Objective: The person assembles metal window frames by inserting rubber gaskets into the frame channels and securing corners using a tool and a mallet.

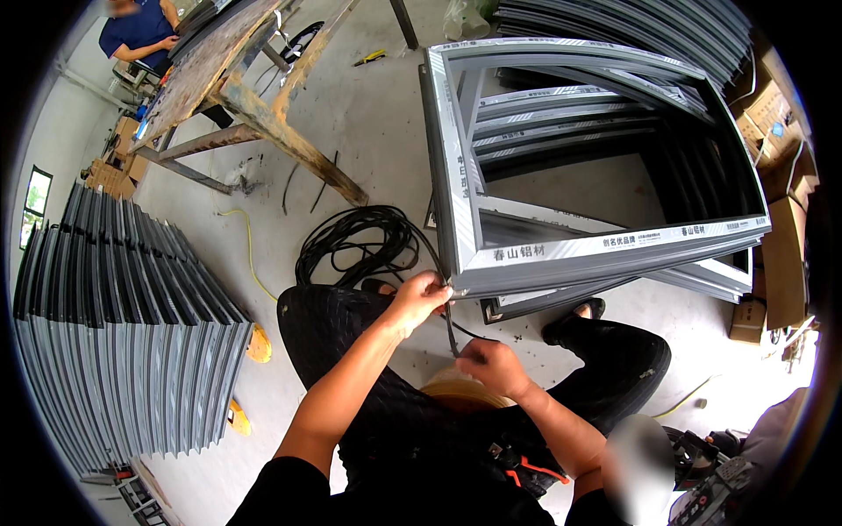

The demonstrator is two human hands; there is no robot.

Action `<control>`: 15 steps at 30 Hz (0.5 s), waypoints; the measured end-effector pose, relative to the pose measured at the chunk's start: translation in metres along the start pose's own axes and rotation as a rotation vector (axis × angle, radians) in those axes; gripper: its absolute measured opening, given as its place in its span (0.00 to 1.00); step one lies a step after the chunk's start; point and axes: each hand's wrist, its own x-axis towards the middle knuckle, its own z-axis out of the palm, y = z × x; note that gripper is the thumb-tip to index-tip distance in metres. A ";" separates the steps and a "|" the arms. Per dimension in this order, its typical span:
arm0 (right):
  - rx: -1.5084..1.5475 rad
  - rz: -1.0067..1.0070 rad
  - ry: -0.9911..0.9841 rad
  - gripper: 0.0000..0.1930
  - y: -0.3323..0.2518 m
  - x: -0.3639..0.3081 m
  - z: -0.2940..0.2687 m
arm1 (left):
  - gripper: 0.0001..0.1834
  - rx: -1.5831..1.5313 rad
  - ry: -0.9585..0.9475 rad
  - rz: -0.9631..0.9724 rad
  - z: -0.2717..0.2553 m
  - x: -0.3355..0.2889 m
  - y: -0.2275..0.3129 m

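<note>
In front of me lies a grey metal window frame (579, 249) with white film on its faces, on top of other frames. At its near left corner my left hand (419, 301) is closed, fingertips pinching a black rubber strip against the frame. The strip (451, 326) runs down from there to my right hand (495, 365), whose fingers are closed around it, below the corner and between my knees. Beyond my left hand, a loose coil of the same black strip (358, 243) lies on the floor. Orange-handled pliers (537, 472) rest by my lap.
A big stack of grey profiles (132, 368) stands at left, with yellow shoes (258, 344) beside it. A worn workbench (206, 70) is at far left, a person (145, 31) behind it. Cardboard boxes (783, 263) line the right. A yellow-handled tool (372, 58) lies on the floor.
</note>
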 end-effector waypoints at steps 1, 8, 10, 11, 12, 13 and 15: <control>0.007 -0.008 -0.033 0.12 0.005 -0.003 0.000 | 0.05 -0.026 0.001 -0.001 0.004 -0.006 -0.006; 0.091 -0.062 0.241 0.16 0.010 -0.008 0.014 | 0.07 0.018 -0.084 0.044 0.012 -0.027 -0.034; 0.056 -0.032 0.224 0.15 -0.004 -0.010 0.010 | 0.09 0.014 -0.047 0.119 0.010 -0.025 -0.028; 0.038 -0.017 0.217 0.15 -0.009 -0.010 0.009 | 0.10 0.045 -0.033 0.138 0.004 -0.017 -0.032; 0.005 -0.050 0.225 0.13 -0.007 -0.010 0.009 | 0.10 0.018 0.012 0.090 0.006 -0.016 -0.019; 0.015 -0.048 0.219 0.12 -0.006 -0.010 0.009 | 0.10 -0.010 0.058 0.042 0.009 -0.017 -0.007; 0.038 -0.052 0.203 0.11 -0.005 -0.008 0.012 | 0.11 0.144 0.127 0.147 0.006 -0.007 -0.019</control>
